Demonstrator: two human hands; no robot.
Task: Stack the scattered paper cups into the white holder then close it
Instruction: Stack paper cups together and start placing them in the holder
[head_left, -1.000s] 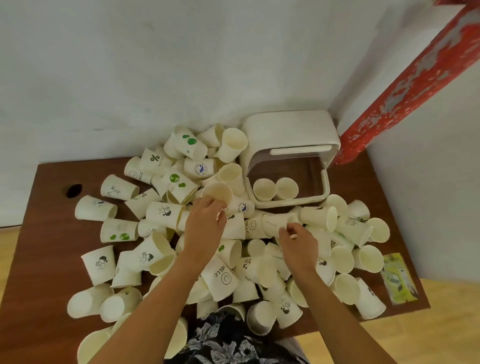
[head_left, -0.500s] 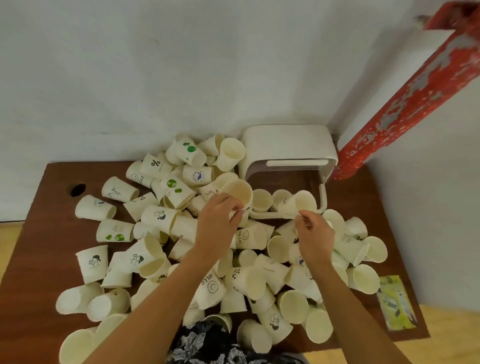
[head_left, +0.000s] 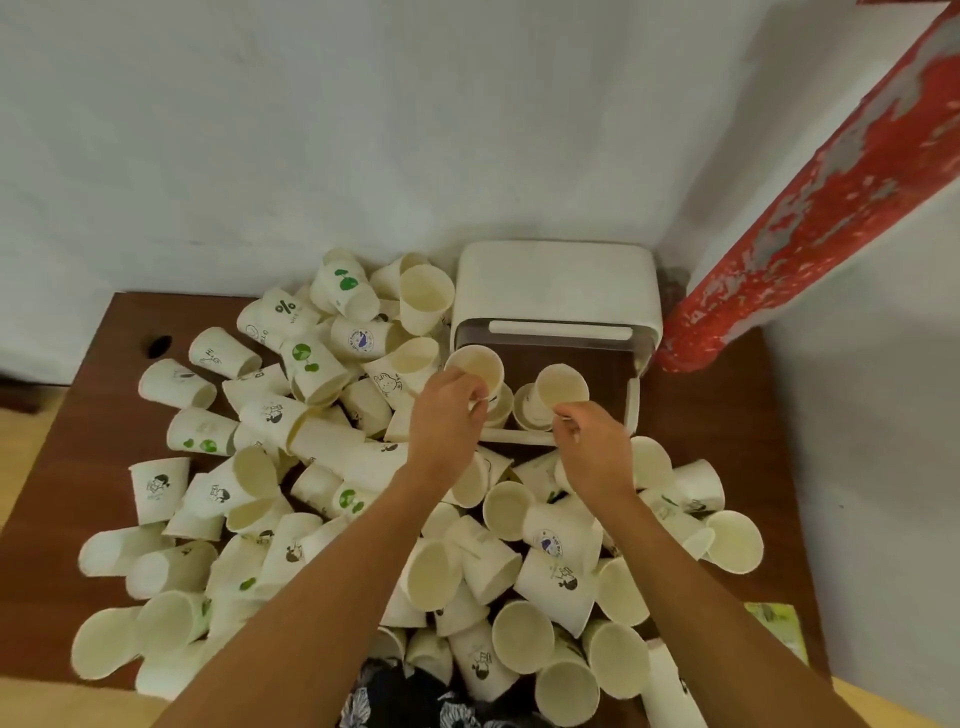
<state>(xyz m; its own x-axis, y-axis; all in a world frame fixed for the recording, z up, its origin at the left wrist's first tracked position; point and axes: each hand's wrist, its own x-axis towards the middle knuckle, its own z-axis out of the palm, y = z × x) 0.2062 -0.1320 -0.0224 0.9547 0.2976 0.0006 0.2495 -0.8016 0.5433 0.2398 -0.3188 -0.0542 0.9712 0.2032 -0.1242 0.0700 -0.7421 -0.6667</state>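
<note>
Two paper cups are in hand, one pinched at its rim by the left hand (head_left: 447, 410) and one by the right hand (head_left: 587, 441), both mouth-up just above the open tray of the white holder (head_left: 556, 291), which sits directly ahead against the wall. Each held cup hangs over a cup already standing in the tray, the left cup (head_left: 475, 366) above the left stack and the right cup (head_left: 562, 385) above the right. Judging by that, each hand need only lower its cup straight down along its upright axis to nest it, while most of the cups still lie scattered on the brown table (head_left: 93, 415).
</note>
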